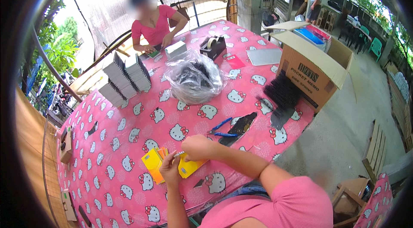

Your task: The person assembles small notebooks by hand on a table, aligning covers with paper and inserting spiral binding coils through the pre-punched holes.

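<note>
A small yellow notebook lies at the near side of the table, under my two hands. My left hand is closed in a pinch at its left edge. Bent over its upper edge, my right hand has its fingers curled in close to the left fingertips. The fingers cover the edge they grip, so any binding there is hidden. Just left of my left hand lie another yellow notebook and an orange one, overlapping. Beyond my right hand rest pliers with blue handles, next to a dark flat piece.
Black spiral coils lie beside an open cardboard box at the right. A clear plastic bag of coils, a tape dispenser and notebook stacks stand farther back. A co-worker in pink sits across the pink patterned tablecloth.
</note>
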A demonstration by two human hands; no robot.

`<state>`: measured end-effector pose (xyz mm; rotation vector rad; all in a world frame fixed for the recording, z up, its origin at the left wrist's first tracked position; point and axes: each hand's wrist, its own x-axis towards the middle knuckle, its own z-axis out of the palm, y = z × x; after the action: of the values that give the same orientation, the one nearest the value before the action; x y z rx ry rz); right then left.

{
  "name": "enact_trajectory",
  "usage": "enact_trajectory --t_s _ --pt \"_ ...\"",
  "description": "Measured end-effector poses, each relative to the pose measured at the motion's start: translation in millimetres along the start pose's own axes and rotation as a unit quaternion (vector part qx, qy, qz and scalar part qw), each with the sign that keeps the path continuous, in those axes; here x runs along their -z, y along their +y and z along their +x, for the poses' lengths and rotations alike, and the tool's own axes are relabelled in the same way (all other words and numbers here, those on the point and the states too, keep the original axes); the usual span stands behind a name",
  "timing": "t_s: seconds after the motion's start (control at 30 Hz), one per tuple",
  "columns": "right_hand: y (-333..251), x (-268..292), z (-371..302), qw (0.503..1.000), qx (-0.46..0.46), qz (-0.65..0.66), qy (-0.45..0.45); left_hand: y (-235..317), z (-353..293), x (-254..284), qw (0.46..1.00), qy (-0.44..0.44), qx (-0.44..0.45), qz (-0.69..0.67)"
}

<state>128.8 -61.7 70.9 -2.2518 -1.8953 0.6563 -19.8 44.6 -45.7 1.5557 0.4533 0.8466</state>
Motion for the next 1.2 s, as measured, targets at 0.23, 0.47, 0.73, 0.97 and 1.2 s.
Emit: enact_trajectory --t_s 0.23,0.47,0.73,0.97,1.2 --pt "-9 0 8 0.995 0.05 0.012 0.08 -1 8 6 0.996 0.033 0.035 -0.079" --pt "-1 -2 7 0.987 0.018 0.085 0.138 -2 6 8 0.997 0.002 0.03 -0.064" --pt "126 -52 -43 0.924 -0.063 0.086 0.367 18 7 -12 0.998 0.035 -0.032 -0.048" --pt "143 -103 -40 0.938 -0.145 -0.07 0.307 55 -17 -33 0.908 -0.092 -0.296 0.281" --pt "49 -88 -82 0.935 0.039 0.181 0.302 30 -37 -40 0.975 0.02 -0.131 0.178"
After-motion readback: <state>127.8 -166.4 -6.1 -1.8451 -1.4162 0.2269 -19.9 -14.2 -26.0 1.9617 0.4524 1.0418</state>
